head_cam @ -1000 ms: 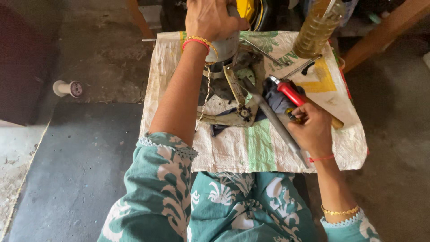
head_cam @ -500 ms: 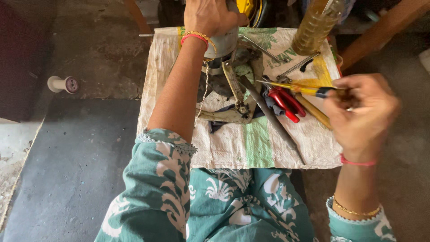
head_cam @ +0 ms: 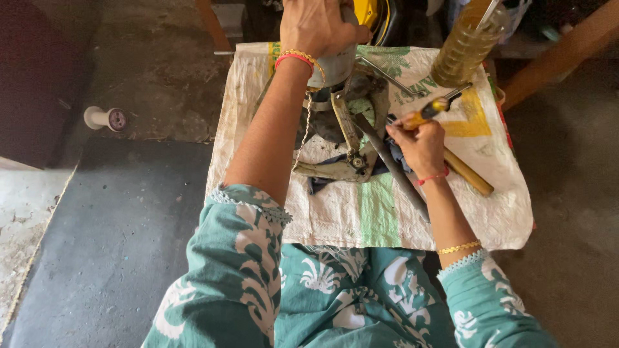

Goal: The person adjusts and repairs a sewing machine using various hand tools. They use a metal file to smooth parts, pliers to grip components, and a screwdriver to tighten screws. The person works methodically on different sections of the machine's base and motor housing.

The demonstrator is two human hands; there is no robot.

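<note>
Left hand [head_cam: 319, 26]: clamped on grey metal machine part [head_cam: 335, 67], judged heavy, stiff | Right hand [head_cam: 419, 145]: yellow-handled screwdriver [head_cam: 435, 106] pinched at handle, light, rigid

Yellow-handled screwdriver [head_cam: 431, 109], tilted, gripped

This looks like a small repair workshop, set up at floor level rather than at a bench. The landmark is a woven plastic sack [head_cam: 361, 212] spread as a work mat over a low stand. On its middle lies a greasy metal machine part [head_cam: 342, 138], and a grey metal rod [head_cam: 393, 167] lies just right of it. At the sack's far right corner stands a bottle of yellowish oil [head_cam: 465, 44]. Left of the sack, a thread spool [head_cam: 103, 118] lies on the stained, rough concrete floor [head_cam: 116, 219].
</note>
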